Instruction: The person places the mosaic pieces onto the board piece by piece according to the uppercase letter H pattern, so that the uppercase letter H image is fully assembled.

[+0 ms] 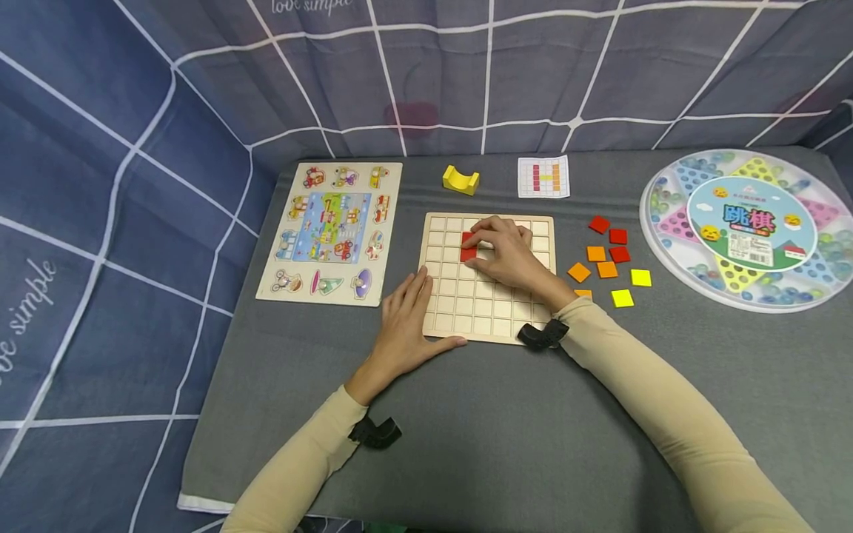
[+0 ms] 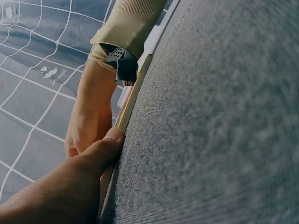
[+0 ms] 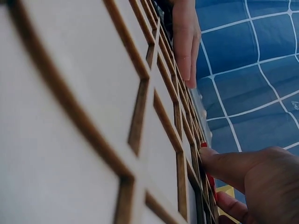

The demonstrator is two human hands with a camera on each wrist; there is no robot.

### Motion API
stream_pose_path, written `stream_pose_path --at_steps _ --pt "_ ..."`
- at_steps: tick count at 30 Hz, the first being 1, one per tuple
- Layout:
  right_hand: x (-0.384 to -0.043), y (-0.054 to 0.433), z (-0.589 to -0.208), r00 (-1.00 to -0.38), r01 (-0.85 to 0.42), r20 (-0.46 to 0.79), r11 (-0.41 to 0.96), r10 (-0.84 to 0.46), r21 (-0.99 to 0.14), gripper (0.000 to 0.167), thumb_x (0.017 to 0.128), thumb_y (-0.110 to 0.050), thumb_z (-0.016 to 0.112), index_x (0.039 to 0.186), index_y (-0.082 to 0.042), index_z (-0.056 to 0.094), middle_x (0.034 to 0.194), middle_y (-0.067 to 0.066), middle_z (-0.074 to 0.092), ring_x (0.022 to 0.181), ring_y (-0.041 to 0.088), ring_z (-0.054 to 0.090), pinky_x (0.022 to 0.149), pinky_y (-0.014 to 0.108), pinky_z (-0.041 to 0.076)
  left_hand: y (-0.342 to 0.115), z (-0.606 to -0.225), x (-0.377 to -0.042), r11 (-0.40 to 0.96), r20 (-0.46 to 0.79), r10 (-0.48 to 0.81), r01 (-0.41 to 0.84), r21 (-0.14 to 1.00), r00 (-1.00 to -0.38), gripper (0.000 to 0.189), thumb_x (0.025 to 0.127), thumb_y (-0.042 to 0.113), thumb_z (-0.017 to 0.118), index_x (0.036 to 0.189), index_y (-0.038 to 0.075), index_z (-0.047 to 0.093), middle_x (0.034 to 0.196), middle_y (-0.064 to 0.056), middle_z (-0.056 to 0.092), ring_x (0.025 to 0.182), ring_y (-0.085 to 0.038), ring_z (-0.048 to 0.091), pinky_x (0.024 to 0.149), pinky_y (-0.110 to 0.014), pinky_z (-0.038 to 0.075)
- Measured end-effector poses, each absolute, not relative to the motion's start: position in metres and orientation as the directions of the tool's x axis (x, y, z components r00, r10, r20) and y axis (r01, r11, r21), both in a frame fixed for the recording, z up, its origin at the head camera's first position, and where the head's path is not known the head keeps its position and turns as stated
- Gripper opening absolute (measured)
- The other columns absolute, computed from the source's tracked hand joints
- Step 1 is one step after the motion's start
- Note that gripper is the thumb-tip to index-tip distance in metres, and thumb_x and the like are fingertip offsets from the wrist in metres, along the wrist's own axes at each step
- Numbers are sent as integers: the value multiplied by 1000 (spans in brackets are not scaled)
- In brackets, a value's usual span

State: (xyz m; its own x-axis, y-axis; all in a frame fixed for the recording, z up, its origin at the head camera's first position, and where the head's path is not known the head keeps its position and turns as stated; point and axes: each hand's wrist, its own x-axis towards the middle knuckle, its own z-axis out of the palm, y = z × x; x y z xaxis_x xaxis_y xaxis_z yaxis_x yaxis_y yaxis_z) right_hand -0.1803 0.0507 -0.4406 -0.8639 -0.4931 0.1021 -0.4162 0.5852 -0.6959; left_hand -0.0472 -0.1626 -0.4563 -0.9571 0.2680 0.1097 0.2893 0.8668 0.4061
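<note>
A square wooden grid board [image 1: 445,306] lies on the grey cloth in front of the person. My right hand [image 1: 503,252] reaches over its upper part and pinches a red square tile [image 1: 468,254] with thumb and fingertips. In the right wrist view, red shows at the thumb tip [image 3: 208,154], close against the grid. Red fills two adjoining cells there, partly covered by the fingers. My left hand [image 1: 403,326] rests at the board's near left corner, fingers straight along the left side, thumb along the front edge. The left wrist view shows that thumb [image 2: 112,140] on the board's edge.
Right of the board lie loose red tiles [image 1: 618,236], orange tiles [image 1: 607,269] and yellow tiles [image 1: 623,298]. Behind it are a yellow curved block [image 1: 460,180] and a pattern card [image 1: 543,178]. A picture puzzle [image 1: 332,229] lies left, a round marble game box [image 1: 753,215] far right.
</note>
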Motion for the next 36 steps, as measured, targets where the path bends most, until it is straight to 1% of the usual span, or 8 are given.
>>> stream_pose_path --at_steps 10,21,27,36 --pt "-183 53 -446 -856 -430 132 546 -500 -719 28 81 -22 81 108 -18 74 130 6 54 127 30 40 96 54 18 -163 -456 -47 868 117 269 293 401 -956 116 69 66 77 153 2 30 163 -12 22 148 -33 22 108 -57 24" --pt "-182 53 -445 -854 -431 137 536 -502 -726 28 81 -22 81 108 -19 74 130 6 54 127 31 39 96 53 17 -163 -458 -47 867 131 273 303 396 -953 115 69 66 78 152 2 31 162 -12 23 147 -34 23 108 -57 24" --pt "-182 55 -446 -854 -422 125 533 -505 -733 27 82 -23 81 107 -20 74 132 5 53 130 30 38 98 53 16 -162 -457 -47 869 126 273 301 393 -954 116 69 66 78 153 2 30 162 -12 22 147 -34 23 108 -57 25" --pt "-184 56 -447 -844 -444 151 514 -514 -734 27 82 -21 80 108 -17 73 132 7 54 129 32 39 96 54 16 -163 -458 -47 868 128 273 302 394 -953 116 69 66 78 153 2 30 163 -12 22 147 -34 22 107 -56 25"
